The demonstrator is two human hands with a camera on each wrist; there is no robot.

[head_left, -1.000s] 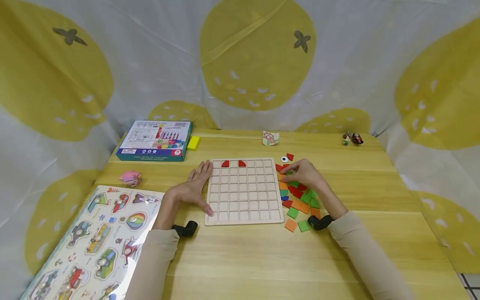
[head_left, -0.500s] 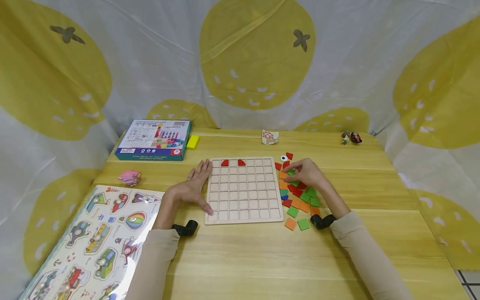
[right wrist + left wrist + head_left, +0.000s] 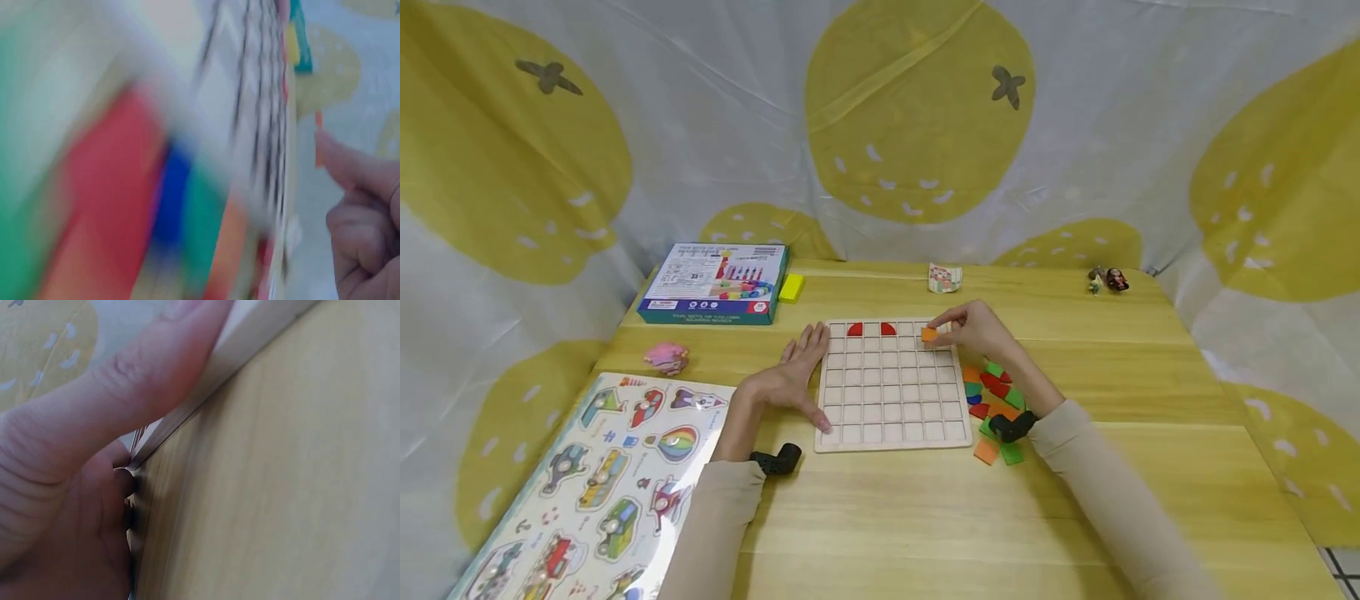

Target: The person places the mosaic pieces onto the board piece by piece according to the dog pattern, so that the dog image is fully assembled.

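Note:
A wooden grid board [image 3: 891, 412] lies on the table, with two red quarter-round tiles [image 3: 855, 331] in its far row. My left hand [image 3: 784, 383] rests spread along the board's left side, thumb near the front corner. In the left wrist view the thumb [image 3: 144, 375] lies over the board's edge. Over the far right part of the grid, my right hand [image 3: 977, 327] pinches an orange square tile [image 3: 928, 335] between thumb and fingers. The right wrist view shows this tile [image 3: 319, 140] edge-on at the fingertips, raised above the board.
Loose red, green, orange and blue tiles [image 3: 1000, 408] lie right of the board, partly under my right forearm. A vehicle puzzle board [image 3: 617, 492], pink toy [image 3: 667, 357], boxed game [image 3: 715, 283] and yellow block [image 3: 792, 288] stand left. Behind lie a patterned card [image 3: 944, 277] and small figurines [image 3: 1108, 280].
My right hand has moved left from the tile pile to over the board's far right, carrying an orange tile. My left hand keeps its place at the board's edge.

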